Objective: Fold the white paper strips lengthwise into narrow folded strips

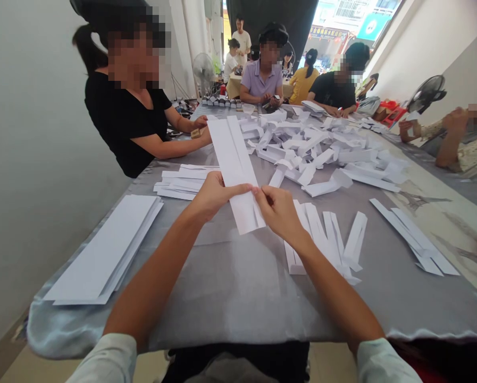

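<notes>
Both my hands hold a long white paper sheet (232, 154) above the table, tilted with its far end up and to the left. A lengthwise fold line runs along its right side. My left hand (216, 194) grips the left edge, its thumb lying across the sheet and its other fingers behind. On the right edge, my right hand (277, 210) pinches the paper between thumb and curled fingers. Beneath and beside my right forearm lie several folded white paper strips (329, 239). A stack of flat white sheets (106, 244) rests at the table's left.
A large heap of folded white paper pieces (310, 143) covers the table's far middle. More strips lie behind my left hand (178, 181) and at the right (413, 234). A person in black (128, 117) sits at the left edge; other people sit around the grey-covered table (230, 298).
</notes>
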The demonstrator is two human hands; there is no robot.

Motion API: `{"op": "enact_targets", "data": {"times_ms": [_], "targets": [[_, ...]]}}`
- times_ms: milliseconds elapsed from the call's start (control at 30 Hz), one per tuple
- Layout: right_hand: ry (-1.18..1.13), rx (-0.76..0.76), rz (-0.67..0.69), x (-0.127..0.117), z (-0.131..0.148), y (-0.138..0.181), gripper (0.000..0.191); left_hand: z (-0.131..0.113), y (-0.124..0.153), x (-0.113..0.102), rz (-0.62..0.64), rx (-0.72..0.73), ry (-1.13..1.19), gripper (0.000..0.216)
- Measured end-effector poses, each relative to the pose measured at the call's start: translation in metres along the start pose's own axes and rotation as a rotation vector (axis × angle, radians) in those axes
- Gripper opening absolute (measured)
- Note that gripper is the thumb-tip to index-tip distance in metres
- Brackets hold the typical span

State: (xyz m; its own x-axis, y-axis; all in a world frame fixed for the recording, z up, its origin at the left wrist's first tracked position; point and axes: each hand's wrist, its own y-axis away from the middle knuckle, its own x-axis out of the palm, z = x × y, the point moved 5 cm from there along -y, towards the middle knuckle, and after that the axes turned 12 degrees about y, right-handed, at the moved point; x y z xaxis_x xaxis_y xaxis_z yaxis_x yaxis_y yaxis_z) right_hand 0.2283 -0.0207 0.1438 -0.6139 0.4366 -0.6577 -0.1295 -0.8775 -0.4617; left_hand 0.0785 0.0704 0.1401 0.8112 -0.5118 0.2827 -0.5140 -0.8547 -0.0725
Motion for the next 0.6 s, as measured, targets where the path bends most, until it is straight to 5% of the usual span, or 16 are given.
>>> {"op": "enact_targets", "data": {"times_ms": [233,467,600], "targets": [[-0.199,0.045,0.327,0.003,-0.005,0.000,0.054,-0.006,-0.005,-0.014,-0.090,0.045,0.031,0.048],[-0.238,0.089,0.221,0.007,-0.004,0.002,0.055,-0.009,-0.004,-0.016,-0.088,0.054,0.018,0.045],[-0.332,0.106,0.365,0.008,-0.003,0.004,0.054,-0.009,-0.005,-0.019,-0.064,0.049,-0.013,0.043]]}}
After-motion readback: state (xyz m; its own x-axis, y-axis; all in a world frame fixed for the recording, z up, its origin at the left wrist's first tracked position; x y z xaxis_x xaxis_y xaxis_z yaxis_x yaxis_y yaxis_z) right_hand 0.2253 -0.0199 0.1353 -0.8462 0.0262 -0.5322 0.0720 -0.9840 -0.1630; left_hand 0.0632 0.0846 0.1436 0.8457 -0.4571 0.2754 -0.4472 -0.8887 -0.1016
